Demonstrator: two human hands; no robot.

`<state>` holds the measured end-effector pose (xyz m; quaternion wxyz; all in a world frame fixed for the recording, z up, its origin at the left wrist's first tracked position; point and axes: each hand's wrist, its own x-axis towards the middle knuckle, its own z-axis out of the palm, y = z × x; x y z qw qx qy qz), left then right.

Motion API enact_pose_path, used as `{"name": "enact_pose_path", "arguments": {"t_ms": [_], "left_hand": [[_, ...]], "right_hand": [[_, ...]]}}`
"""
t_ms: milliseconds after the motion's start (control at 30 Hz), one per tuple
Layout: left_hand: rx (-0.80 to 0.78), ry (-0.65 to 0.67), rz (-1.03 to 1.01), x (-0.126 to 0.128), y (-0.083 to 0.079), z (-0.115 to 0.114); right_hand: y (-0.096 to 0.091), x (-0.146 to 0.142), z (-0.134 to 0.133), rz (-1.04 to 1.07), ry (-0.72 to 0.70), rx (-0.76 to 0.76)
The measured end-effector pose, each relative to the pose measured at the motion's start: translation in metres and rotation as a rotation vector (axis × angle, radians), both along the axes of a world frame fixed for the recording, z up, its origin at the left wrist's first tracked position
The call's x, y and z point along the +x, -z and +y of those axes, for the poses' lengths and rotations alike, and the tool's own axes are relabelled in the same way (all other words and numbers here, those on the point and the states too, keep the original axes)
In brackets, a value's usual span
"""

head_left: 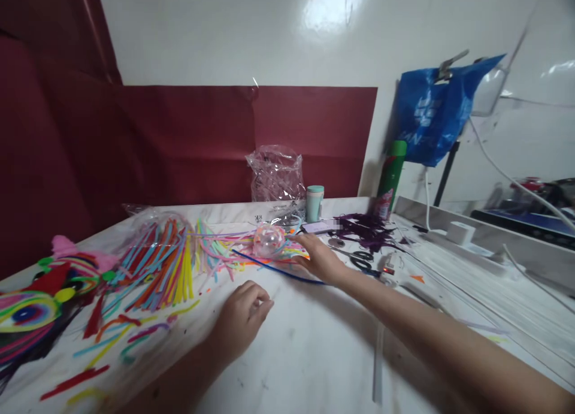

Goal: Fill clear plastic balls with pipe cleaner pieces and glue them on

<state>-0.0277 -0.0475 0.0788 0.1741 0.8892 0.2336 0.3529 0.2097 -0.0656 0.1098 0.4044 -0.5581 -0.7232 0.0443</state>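
Observation:
My right hand (321, 258) stretches forward over the table, thumb and fingers apart, beside a clear round container (268, 241) with small pinkish bits in it. A dark blue pipe cleaner (274, 269) runs along the tabletop and passes under this hand. Closer to me, my left hand (245, 318) hovers or rests above the bare white surface with its fingers loosely curled in; nothing shows in them. Pastel pipe cleaners (211, 246) lie behind it, and a larger bundle of coloured pipe cleaners (155, 264) spreads to its left.
Scissors (359, 259), purple shreds (366, 229) and a phone (318, 227) lie to the right. A mint cup (314, 203), a plastic bag (277, 177) and a green spray can (392, 177) stand at the back. Colourful mask-like crafts (31, 312) sit at left.

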Motion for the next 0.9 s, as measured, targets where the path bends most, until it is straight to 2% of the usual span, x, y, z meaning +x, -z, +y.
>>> {"name": "enact_pose_path", "arguments": {"t_ms": [67,100,200,267,400,533,633,700,733,800,867,900], "left_hand": [[-0.035,0.006,0.0,0.0,0.001,0.0],[-0.052,0.007,0.005,0.0,0.002,0.0],[-0.105,0.001,0.017,-0.001,0.004,0.002],[-0.136,-0.007,0.018,-0.002,0.004,0.003],[-0.175,-0.013,-0.015,-0.003,0.005,0.008],[-0.157,-0.057,-0.165,-0.001,0.007,0.013],[-0.152,-0.143,-0.372,-0.001,0.006,0.015],[-0.24,-0.142,-0.497,-0.001,0.003,0.014],[-0.328,-0.088,-0.542,-0.002,0.0,0.012],[-0.549,0.107,-0.595,-0.002,-0.004,0.009],[-0.734,0.299,-0.6,-0.002,-0.007,0.005],[-0.799,0.351,-0.589,-0.001,-0.008,0.003]], "right_hand": [[-0.018,0.006,0.025,-0.203,0.015,0.03],[-0.025,0.005,0.038,-0.386,0.019,0.027],[-0.035,-0.007,0.073,-0.84,-0.032,-0.073],[-0.034,-0.016,0.091,-0.932,-0.075,-0.15],[-0.034,-0.02,0.105,-0.914,-0.078,-0.213],[-0.061,-0.016,0.09,-0.842,-0.025,-0.224],[-0.092,-0.023,0.061,-0.769,-0.044,-0.263],[-0.107,-0.034,0.036,-0.69,-0.112,-0.376],[-0.111,-0.041,0.024,-0.657,-0.147,-0.433],[-0.111,-0.054,0.003,-0.614,-0.2,-0.521],[-0.103,-0.064,-0.011,-0.58,-0.248,-0.544],[-0.098,-0.067,-0.017,-0.561,-0.27,-0.536]]}}
